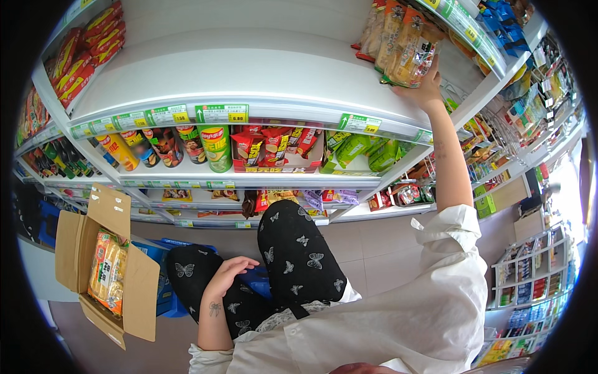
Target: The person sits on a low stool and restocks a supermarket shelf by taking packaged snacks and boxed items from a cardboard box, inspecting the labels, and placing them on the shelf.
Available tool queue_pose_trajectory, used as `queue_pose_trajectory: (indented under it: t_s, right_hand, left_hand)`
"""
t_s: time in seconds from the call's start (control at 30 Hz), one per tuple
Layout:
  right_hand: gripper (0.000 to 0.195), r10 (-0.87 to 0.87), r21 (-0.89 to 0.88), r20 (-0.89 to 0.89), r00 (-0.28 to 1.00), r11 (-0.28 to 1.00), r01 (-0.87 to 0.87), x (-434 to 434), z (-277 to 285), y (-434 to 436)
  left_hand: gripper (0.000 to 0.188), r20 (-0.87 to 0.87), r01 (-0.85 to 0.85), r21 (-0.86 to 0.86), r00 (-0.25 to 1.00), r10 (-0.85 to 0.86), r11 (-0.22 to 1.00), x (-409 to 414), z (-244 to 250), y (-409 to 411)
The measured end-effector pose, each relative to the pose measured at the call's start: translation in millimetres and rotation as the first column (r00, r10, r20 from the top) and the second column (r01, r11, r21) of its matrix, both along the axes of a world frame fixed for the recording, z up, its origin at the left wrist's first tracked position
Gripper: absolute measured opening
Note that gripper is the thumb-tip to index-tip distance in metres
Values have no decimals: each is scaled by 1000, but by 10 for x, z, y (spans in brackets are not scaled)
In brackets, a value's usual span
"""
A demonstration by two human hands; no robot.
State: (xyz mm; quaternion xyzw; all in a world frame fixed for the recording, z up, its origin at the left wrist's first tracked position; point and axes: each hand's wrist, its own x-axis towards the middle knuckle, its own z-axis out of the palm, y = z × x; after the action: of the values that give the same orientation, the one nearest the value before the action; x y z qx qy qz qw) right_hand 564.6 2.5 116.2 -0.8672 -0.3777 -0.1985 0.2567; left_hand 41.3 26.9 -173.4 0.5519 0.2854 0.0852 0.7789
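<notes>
My right hand (pixel 427 89) reaches up to the right end of a white shelf (pixel 224 70), its fingers against the side of a bag of rice crackers (pixel 409 63). More such bags stand beside that one; whether the fingers grip it or only press it, I cannot tell. Over my lap is my left hand (pixel 232 273), empty, with its fingers loosely extended. At the lower left an open cardboard box (pixel 142 290) holds another rice cracker bag (pixel 108 271), and the box rests by a blue plastic crate or stool (pixel 173 299).
Below, a shelf carries chip canisters (pixel 216 147), red snack bags (pixel 275 145) in a tray and green packs (pixel 352 149). Red packets (pixel 93 46) lie at the upper left. A price-tag rail (pixel 280 114) edges the shelf. Hanging goods and a wire rack (pixel 532 266) are at the right.
</notes>
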Motion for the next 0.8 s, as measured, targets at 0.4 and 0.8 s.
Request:
queue_pose_trajectory:
  t_s: [0.4,0.8]
  right_hand:
    - [71,-16,-234,-101,995,972,-8,-302,168,-102]
    - [45,195,-285,-134,972,931,-226,-205,-5,-107]
  left_hand:
    - [30,-7,-6,22,1000,6,1000,7,2,-2]
    - [29,-8,-3,16,1000,3,1000,10,-8,-7]
